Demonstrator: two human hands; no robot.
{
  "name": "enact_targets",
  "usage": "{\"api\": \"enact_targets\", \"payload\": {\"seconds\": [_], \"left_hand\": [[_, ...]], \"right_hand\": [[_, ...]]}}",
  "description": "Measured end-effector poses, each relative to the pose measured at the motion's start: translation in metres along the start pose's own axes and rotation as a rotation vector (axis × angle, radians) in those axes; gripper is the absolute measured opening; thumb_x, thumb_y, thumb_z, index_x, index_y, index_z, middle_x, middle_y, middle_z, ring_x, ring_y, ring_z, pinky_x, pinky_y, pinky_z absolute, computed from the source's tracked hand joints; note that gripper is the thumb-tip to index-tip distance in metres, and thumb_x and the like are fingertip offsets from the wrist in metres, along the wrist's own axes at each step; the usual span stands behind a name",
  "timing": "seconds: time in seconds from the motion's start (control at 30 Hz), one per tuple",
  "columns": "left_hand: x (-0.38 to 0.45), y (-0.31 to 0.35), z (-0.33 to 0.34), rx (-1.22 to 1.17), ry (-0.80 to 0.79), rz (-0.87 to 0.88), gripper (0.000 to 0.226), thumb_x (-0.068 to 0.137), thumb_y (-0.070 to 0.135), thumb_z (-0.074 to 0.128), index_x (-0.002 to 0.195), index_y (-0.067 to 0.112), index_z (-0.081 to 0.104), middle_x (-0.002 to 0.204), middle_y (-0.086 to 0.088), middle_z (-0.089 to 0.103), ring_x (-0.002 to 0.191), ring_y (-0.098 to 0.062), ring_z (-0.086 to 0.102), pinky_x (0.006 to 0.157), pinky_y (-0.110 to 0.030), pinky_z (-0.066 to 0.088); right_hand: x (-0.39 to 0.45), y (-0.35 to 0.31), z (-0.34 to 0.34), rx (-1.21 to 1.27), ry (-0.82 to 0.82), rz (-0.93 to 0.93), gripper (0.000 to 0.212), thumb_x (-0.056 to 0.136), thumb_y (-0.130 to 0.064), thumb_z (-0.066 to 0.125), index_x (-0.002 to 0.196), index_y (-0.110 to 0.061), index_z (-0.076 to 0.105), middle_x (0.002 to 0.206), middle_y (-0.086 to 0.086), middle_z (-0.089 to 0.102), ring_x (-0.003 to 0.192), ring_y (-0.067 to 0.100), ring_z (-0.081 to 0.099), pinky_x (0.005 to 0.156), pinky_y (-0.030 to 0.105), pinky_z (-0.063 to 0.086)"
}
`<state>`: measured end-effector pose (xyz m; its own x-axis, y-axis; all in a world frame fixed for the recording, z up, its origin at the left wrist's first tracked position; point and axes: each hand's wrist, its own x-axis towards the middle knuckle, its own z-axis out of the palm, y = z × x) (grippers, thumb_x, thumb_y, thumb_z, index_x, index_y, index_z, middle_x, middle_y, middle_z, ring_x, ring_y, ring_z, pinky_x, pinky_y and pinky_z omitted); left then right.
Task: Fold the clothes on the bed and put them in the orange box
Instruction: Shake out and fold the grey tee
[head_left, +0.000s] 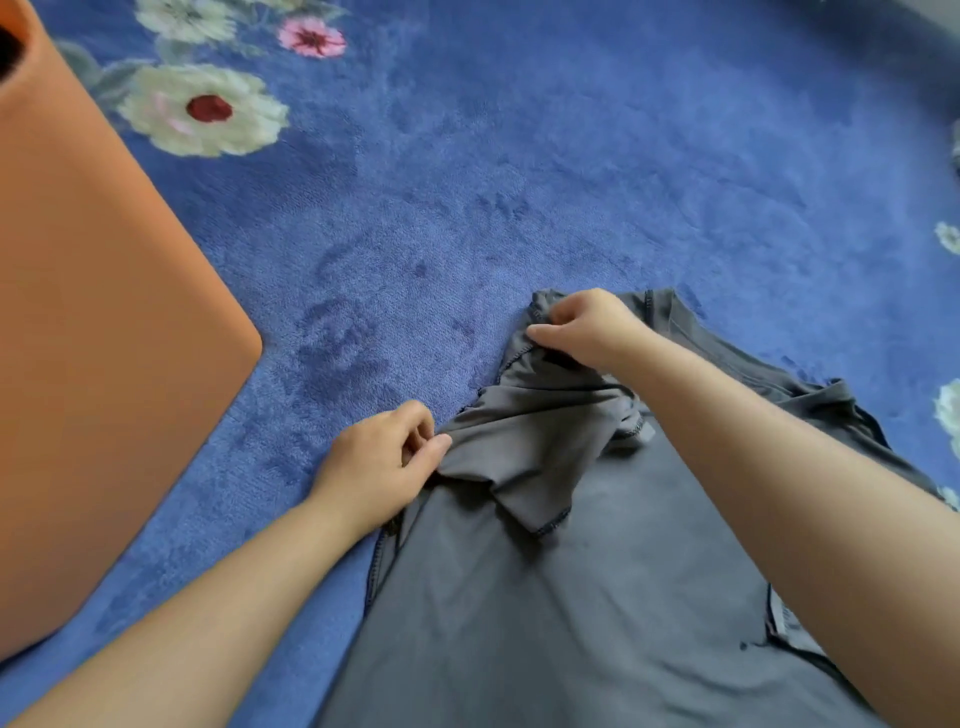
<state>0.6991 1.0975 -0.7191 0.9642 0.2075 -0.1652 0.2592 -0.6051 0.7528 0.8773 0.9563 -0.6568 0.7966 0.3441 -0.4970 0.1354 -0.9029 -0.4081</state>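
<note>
The grey garment is only partly folded, a sleeve (seemingly) pinched by both hands, left hand and right hand, the orange box not yet reached.

We see a grey garment of thin, smooth cloth, faintly sheeny, dark overlock stitching on its edges. The blue bedspread is plush, fuzzy pile, matt, floral print. The orange box, left, looks smooth and matt.
</note>
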Motion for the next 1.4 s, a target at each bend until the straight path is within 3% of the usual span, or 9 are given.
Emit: {"api": "enact_targets", "payload": {"seconds": [0.13,0.23,0.7,0.83,0.93,1.03,1.13,1.23,1.4], "left_hand": [[0.020,0.000,-0.003,-0.031,-0.122,-0.142,0.033,0.076,0.040,0.071,0.068,0.029,0.042,0.057,0.012,0.053,0.054,0.003,0.047,0.061,-0.019,0.037],[0.028,-0.005,-0.005,-0.067,-0.241,-0.144,0.030,0.074,0.032,0.076,0.064,0.027,0.048,0.051,0.011,0.052,0.048,0.005,0.049,0.055,-0.012,0.036],[0.040,-0.013,-0.012,-0.123,-0.436,-0.138,0.037,0.069,0.016,0.080,0.053,0.017,0.047,0.035,0.008,0.049,0.033,0.000,0.046,0.046,-0.012,0.037],[0.040,-0.007,-0.014,-0.117,-0.437,-0.142,0.037,0.067,0.025,0.081,0.053,0.018,0.047,0.034,0.009,0.049,0.033,0.000,0.046,0.046,-0.010,0.035],[0.033,-0.004,-0.017,-0.086,-0.399,-0.139,0.044,0.042,0.062,0.062,0.055,0.024,0.046,0.040,0.016,0.050,0.039,0.002,0.045,0.048,-0.010,0.032],[0.020,0.004,-0.016,0.078,-0.348,-0.082,0.065,0.036,0.075,0.046,0.080,0.028,0.053,0.062,0.016,0.056,0.059,0.000,0.052,0.063,-0.021,0.038],[-0.003,0.011,-0.012,0.240,-0.285,-0.084,0.087,0.053,0.067,0.060,0.129,0.030,0.039,0.108,0.000,0.060,0.102,-0.024,0.058,0.082,-0.029,0.041],[-0.022,0.006,0.000,0.267,-0.032,0.218,0.060,0.068,0.050,0.056,0.123,0.035,0.036,0.108,-0.002,0.048,0.095,-0.023,0.055,0.074,-0.037,0.054],[-0.014,0.005,0.009,0.303,0.194,0.479,0.012,0.079,0.027,0.046,0.091,0.024,0.048,0.089,0.004,0.036,0.073,-0.017,0.039,0.058,-0.029,0.046]], "right_hand": [[0.017,-0.021,-0.001,-0.031,0.105,-0.061,0.039,0.093,-0.022,0.052,0.058,-0.015,0.037,0.064,0.002,0.044,0.069,0.022,0.046,0.056,0.029,0.025],[0.030,-0.035,0.010,-0.114,0.156,-0.128,0.023,0.096,-0.022,0.046,0.098,0.000,0.053,0.104,0.018,0.061,0.105,0.032,0.053,0.077,0.032,0.034],[0.064,-0.037,0.028,-0.447,0.288,-0.319,0.039,0.099,-0.039,0.033,0.119,-0.007,0.044,0.114,0.018,0.059,0.105,0.036,0.054,0.071,0.036,0.033],[0.032,-0.017,0.013,-0.294,0.409,-0.373,0.041,0.095,-0.032,0.041,0.122,-0.002,0.049,0.115,0.017,0.055,0.108,0.035,0.049,0.087,0.041,0.037],[-0.018,0.010,0.007,-0.067,0.580,-0.233,0.026,0.092,-0.027,0.047,0.089,-0.002,0.055,0.094,0.018,0.057,0.091,0.032,0.051,0.074,0.034,0.032],[-0.076,0.040,0.021,0.017,0.353,0.159,0.037,0.091,-0.033,0.050,0.062,-0.011,0.043,0.071,0.009,0.053,0.072,0.024,0.047,0.061,0.032,0.026],[-0.118,0.046,0.049,0.534,0.025,0.367,0.035,0.091,-0.035,0.052,0.066,-0.011,0.052,0.064,0.005,0.057,0.050,0.017,0.052,0.049,0.028,0.045],[-0.127,0.043,0.071,0.958,-0.067,0.414,0.027,0.092,-0.030,0.053,0.072,-0.013,0.053,0.061,0.000,0.050,0.040,0.007,0.046,0.039,0.016,0.040],[-0.099,0.046,0.069,1.117,0.299,0.502,0.026,0.088,-0.032,0.061,0.078,-0.012,0.049,0.060,0.001,0.051,0.046,0.015,0.045,0.037,0.017,0.037]]}}
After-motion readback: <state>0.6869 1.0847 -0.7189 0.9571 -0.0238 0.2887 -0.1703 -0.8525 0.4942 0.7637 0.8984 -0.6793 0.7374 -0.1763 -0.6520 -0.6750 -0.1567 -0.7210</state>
